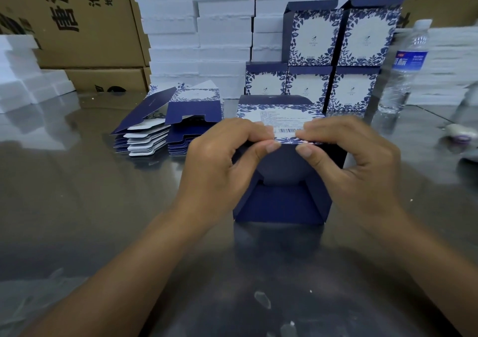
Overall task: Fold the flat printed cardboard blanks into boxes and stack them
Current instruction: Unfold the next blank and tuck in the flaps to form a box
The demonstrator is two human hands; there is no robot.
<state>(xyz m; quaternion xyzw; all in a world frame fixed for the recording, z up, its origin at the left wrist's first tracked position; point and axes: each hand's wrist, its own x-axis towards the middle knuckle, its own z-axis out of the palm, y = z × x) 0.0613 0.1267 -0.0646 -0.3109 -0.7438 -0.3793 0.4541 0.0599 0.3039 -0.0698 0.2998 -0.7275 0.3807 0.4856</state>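
Navy box (pixel 282 207) pinched by left hand (pixel 217 166), right hand (pixel 362 171) | blanks (pixel 191 114), bottle (pixel 403 73), foam (pixel 196 26) around

Flat blanks (pixel 165 124) left of held box (pixel 282 171); folded boxes (pixel 331 60) behind.

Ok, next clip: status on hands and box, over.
Left hand and right hand both pinch the half-folded box, near flaps untucked. Finished boxes stacked behind. Water bottle right, clear of hands.
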